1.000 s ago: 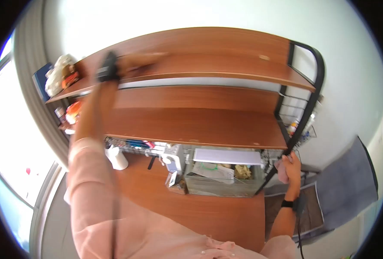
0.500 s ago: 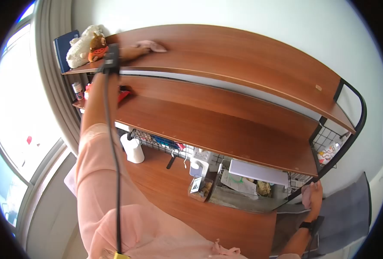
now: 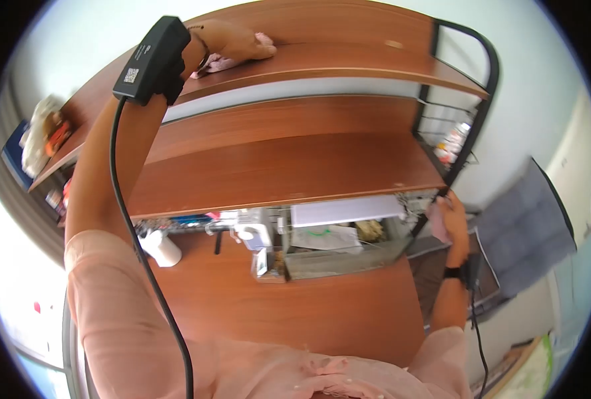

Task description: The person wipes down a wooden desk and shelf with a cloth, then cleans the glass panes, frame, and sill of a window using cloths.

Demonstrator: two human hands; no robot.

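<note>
My left hand [image 3: 239, 41] presses a pink cloth [image 3: 217, 64] onto the top wooden shelf [image 3: 335, 56], its fingers closed over the cloth. A black device with a cable is strapped to that wrist. At the lower right, my right hand [image 3: 454, 216] holds another pink cloth [image 3: 437, 221] beside the black metal post [image 3: 472, 149] of the shelf unit. The middle shelf [image 3: 295, 159] lies below my left hand.
A white plush toy [image 3: 39, 136] and a brown-and-orange one [image 3: 57, 133] sit at the top shelf's left end. Under the shelves stand a glass tank [image 3: 342, 261], a white roll [image 3: 162, 249] and a small clear box [image 3: 269, 266]. A grey chair [image 3: 525, 229] is at right.
The view has swung, shifting the shelves in the picture. My left hand and its cloth have moved rightward along the top shelf. My right hand still holds its cloth near the post.
</note>
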